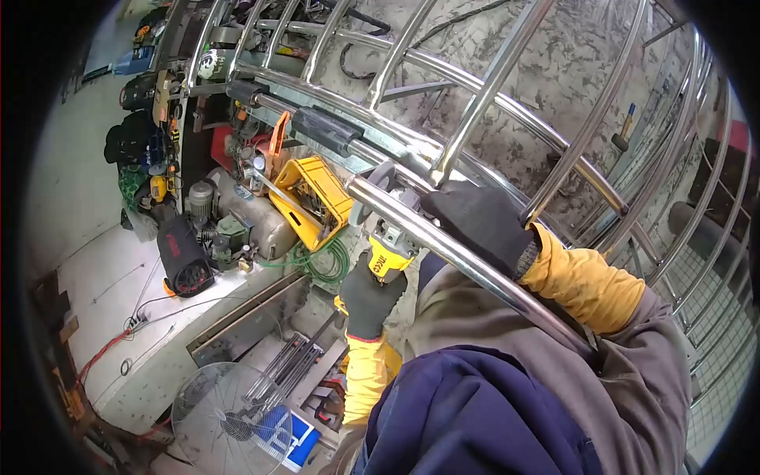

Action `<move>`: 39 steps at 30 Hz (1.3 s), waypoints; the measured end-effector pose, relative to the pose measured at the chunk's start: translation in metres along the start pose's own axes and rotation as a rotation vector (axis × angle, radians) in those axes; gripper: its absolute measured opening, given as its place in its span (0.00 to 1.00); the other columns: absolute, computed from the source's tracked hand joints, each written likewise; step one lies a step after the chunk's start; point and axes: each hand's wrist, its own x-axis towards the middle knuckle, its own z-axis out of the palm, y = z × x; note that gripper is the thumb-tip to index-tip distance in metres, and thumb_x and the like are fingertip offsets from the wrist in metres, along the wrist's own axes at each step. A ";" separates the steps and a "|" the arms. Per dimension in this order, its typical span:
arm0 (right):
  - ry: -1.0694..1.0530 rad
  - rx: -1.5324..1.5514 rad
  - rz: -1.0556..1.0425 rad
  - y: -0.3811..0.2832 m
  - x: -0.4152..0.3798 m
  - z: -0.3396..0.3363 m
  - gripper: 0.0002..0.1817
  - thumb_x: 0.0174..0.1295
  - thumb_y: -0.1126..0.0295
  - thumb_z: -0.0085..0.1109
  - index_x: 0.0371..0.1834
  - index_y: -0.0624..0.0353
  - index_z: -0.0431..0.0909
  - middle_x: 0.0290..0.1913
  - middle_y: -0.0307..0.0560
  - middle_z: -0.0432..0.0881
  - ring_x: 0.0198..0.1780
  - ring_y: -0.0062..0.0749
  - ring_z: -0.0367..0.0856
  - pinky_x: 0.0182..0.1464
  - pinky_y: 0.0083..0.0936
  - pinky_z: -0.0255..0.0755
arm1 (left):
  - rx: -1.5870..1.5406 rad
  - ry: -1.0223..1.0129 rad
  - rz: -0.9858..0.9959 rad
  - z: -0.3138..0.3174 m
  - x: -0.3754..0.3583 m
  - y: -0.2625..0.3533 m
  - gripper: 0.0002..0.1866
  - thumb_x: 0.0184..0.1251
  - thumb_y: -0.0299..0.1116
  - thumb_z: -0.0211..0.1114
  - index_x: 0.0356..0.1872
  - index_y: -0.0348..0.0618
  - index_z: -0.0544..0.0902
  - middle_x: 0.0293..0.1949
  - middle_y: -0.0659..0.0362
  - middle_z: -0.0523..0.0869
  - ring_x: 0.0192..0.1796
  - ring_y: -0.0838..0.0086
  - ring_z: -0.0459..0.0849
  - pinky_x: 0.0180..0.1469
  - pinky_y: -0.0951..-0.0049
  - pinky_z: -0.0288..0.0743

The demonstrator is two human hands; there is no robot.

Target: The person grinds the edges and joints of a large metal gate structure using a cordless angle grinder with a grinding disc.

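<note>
My left hand (374,297), in a dark glove with a yellow cuff, is wrapped round the body of a yellow and grey angle grinder (388,257). The grinder's round disc (370,198) is beside the end of a shiny metal tube (475,265), which runs diagonally in front of my body. My right hand (483,226), gloved too, is closed against the side of the grinder's head, beyond that tube; its grip is partly hidden. Just past both hands lies a polished metal railing frame (396,138), with a dark sleeve (326,131) round one bar.
Left of the grinder are a yellow crate (326,184), a coiled green hose (328,265) and an air compressor (265,222). A black speaker-like box (184,253) lies on the pale ledge. A fan (232,419) is below. More curved metal bars (704,198) rise at right.
</note>
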 end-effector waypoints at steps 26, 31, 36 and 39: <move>-0.245 0.198 0.284 0.012 0.000 0.041 0.20 0.69 0.50 0.71 0.58 0.45 0.87 0.32 0.51 0.88 0.33 0.50 0.88 0.36 0.45 0.80 | -0.064 0.054 -0.051 0.012 -0.027 -0.013 0.18 0.56 0.32 0.76 0.47 0.36 0.89 0.31 0.53 0.93 0.33 0.68 0.92 0.39 0.64 0.83; -0.182 0.103 -0.009 -0.005 0.003 -0.005 0.24 0.80 0.49 0.55 0.44 0.56 0.93 0.43 0.58 0.91 0.42 0.51 0.93 0.46 0.48 0.84 | -0.115 0.065 -0.025 0.018 -0.025 -0.017 0.20 0.56 0.36 0.80 0.48 0.38 0.88 0.33 0.51 0.94 0.34 0.58 0.95 0.39 0.59 0.86; -0.142 0.304 0.023 0.010 -0.006 0.019 0.19 0.76 0.55 0.60 0.54 0.58 0.90 0.44 0.58 0.92 0.49 0.46 0.95 0.45 0.42 0.84 | -0.039 0.058 0.005 0.019 -0.020 -0.015 0.20 0.57 0.31 0.77 0.51 0.35 0.88 0.33 0.54 0.94 0.34 0.70 0.93 0.39 0.65 0.83; -0.116 0.284 0.011 0.007 -0.005 0.014 0.18 0.74 0.57 0.62 0.55 0.57 0.87 0.41 0.56 0.90 0.48 0.46 0.94 0.43 0.42 0.83 | -0.040 0.062 0.032 0.018 -0.016 -0.018 0.19 0.57 0.31 0.77 0.50 0.35 0.88 0.32 0.52 0.94 0.33 0.69 0.93 0.38 0.64 0.83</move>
